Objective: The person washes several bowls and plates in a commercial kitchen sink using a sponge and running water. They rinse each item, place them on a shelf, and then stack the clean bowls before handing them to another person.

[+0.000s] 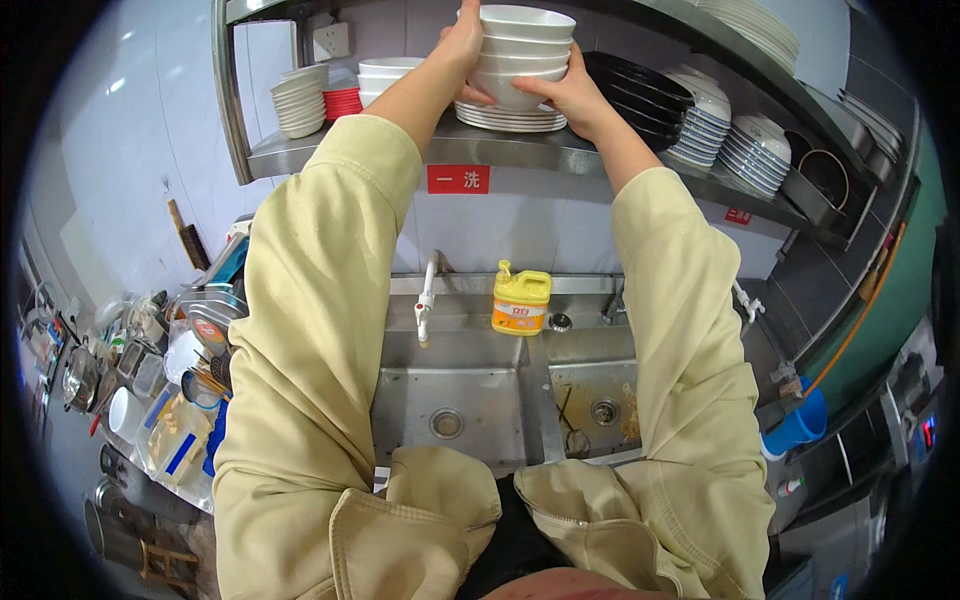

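Observation:
Both my hands are raised to a steel wall shelf (360, 150) and grip a stack of white bowls (525, 52) from either side. My left hand (466, 49) is on the stack's left side, its fingers partly hidden behind the forearm and bowls. On the right, my right hand (574, 94) has its thumb across the front of the lowest bowl. White plates (510, 120) lie stacked on the shelf directly below the bowls; whether the bowls touch them I cannot tell. More white bowls (386, 75) stand just left of my left wrist.
Black dishes (637, 97) and blue-and-white bowls (705, 112) stand right on the shelf; small white bowls (298, 101) stand left. Below is a two-basin steel sink (480, 382) with a tap (426, 296) and a yellow detergent jug (521, 304). Cluttered kitchenware, including a clear container (176, 435), lies left.

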A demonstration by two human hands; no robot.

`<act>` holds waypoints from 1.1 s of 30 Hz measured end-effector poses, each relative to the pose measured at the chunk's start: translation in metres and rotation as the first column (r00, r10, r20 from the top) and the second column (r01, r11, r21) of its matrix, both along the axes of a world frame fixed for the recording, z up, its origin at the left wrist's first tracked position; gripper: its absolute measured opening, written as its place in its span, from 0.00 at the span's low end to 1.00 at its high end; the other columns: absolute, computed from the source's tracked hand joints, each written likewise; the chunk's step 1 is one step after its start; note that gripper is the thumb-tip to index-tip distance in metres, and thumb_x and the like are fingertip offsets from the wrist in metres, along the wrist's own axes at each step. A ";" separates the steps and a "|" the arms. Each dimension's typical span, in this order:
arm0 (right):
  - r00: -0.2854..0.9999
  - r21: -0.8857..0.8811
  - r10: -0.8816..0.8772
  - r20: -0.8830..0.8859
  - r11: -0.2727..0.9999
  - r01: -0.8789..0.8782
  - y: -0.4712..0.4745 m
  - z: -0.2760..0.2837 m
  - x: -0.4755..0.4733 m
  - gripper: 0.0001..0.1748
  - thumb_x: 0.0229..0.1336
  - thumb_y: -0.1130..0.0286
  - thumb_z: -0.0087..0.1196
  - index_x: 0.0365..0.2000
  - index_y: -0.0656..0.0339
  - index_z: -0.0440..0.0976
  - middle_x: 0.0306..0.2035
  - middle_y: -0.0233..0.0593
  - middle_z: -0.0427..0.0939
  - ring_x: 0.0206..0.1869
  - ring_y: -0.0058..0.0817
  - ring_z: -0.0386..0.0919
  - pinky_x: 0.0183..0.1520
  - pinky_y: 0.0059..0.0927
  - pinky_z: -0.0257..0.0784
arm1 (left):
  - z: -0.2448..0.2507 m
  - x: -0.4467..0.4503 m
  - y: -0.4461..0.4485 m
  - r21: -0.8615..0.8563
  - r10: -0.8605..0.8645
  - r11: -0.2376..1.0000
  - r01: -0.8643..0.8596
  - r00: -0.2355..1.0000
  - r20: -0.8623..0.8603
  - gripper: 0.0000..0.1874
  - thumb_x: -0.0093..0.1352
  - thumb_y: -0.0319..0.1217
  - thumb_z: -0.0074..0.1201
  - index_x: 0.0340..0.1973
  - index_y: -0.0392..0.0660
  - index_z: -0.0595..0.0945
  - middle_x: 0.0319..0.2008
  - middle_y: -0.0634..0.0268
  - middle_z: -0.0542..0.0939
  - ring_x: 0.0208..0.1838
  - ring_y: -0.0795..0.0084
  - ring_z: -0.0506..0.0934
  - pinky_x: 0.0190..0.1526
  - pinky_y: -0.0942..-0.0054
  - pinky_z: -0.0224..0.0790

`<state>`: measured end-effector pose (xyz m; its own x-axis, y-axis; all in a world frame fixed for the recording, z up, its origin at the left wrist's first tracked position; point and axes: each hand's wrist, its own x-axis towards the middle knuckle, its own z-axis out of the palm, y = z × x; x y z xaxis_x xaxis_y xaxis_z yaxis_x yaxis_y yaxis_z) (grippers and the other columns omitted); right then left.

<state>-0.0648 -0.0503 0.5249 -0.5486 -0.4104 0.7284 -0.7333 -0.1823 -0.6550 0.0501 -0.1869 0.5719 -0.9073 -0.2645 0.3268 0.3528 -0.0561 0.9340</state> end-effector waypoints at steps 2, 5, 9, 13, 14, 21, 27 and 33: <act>0.999 -0.030 0.035 -0.003 0.999 -0.035 -0.005 -0.001 -0.016 0.66 0.30 0.67 0.75 0.64 0.65 0.38 0.57 0.49 0.63 0.60 0.38 0.65 0.61 0.37 0.64 | 0.002 -0.017 0.000 0.009 0.067 0.998 -0.067 0.998 0.003 0.47 0.63 0.67 0.37 0.66 0.47 0.55 0.66 0.48 0.56 0.65 0.36 0.58 0.50 0.32 0.63; 0.999 -0.046 0.044 0.012 0.998 -0.044 -0.010 -0.004 -0.033 0.67 0.30 0.68 0.75 0.63 0.65 0.36 0.58 0.49 0.62 0.59 0.39 0.65 0.61 0.37 0.65 | 0.005 -0.035 0.001 -0.054 0.125 0.991 -0.124 0.992 0.018 0.51 0.61 0.73 0.29 0.69 0.50 0.48 0.70 0.51 0.48 0.66 0.31 0.53 0.48 0.24 0.58; 0.999 -0.072 0.024 0.030 0.997 -0.022 -0.009 -0.002 -0.031 0.66 0.29 0.69 0.75 0.63 0.65 0.37 0.57 0.50 0.63 0.59 0.39 0.66 0.59 0.37 0.66 | 0.008 -0.033 0.003 -0.086 0.093 0.992 -0.095 0.995 -0.024 0.50 0.62 0.72 0.30 0.68 0.51 0.49 0.70 0.51 0.49 0.68 0.34 0.51 0.49 0.24 0.58; 0.992 -0.126 0.116 -0.050 0.985 -0.121 -0.004 -0.005 -0.003 0.61 0.31 0.72 0.74 0.61 0.63 0.41 0.55 0.47 0.64 0.57 0.37 0.68 0.57 0.37 0.69 | -0.007 -0.005 0.006 -0.235 0.043 0.968 -0.094 0.976 -0.214 0.47 0.64 0.70 0.28 0.68 0.51 0.49 0.70 0.51 0.48 0.69 0.39 0.49 0.48 0.22 0.58; 0.989 -0.148 0.127 -0.077 0.979 -0.137 -0.002 -0.009 0.008 0.59 0.32 0.74 0.73 0.60 0.62 0.43 0.54 0.46 0.65 0.56 0.36 0.68 0.56 0.37 0.70 | -0.005 0.002 0.007 -0.186 0.069 0.978 -0.098 0.985 -0.155 0.46 0.65 0.69 0.27 0.68 0.51 0.50 0.69 0.52 0.49 0.68 0.40 0.53 0.48 0.24 0.58; 0.896 -0.254 0.445 0.014 0.868 -0.427 0.009 -0.081 0.105 0.56 0.35 0.78 0.71 0.60 0.58 0.44 0.55 0.46 0.65 0.56 0.35 0.68 0.56 0.36 0.71 | -0.096 0.087 0.014 -0.107 0.109 0.983 -0.147 0.946 -0.304 0.42 0.69 0.65 0.23 0.67 0.47 0.55 0.67 0.54 0.58 0.69 0.53 0.57 0.65 0.48 0.51; 0.800 -0.193 0.600 0.017 0.787 -0.586 -0.012 -0.174 0.178 0.72 0.34 0.72 0.74 0.66 0.62 0.25 0.65 0.50 0.47 0.67 0.38 0.53 0.68 0.39 0.52 | -0.181 0.172 0.009 0.401 0.120 0.916 0.003 0.952 -0.282 0.40 0.71 0.62 0.22 0.65 0.42 0.61 0.64 0.52 0.65 0.66 0.56 0.64 0.66 0.56 0.55; 0.760 0.023 0.650 0.019 0.760 -0.650 -0.036 -0.236 0.213 0.72 0.35 0.68 0.74 0.66 0.59 0.26 0.66 0.45 0.46 0.69 0.35 0.48 0.69 0.38 0.49 | -0.258 0.235 0.005 0.675 0.423 0.711 -0.197 0.887 -0.186 0.27 0.75 0.44 0.29 0.62 0.40 0.64 0.61 0.55 0.68 0.62 0.58 0.68 0.64 0.59 0.59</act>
<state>0.1477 -0.0866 0.2892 -0.1495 -0.6898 0.7084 -0.4393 -0.5956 -0.6726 0.2851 -0.1814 0.3137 -0.6162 -0.7553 0.2234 0.7141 -0.4160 0.5631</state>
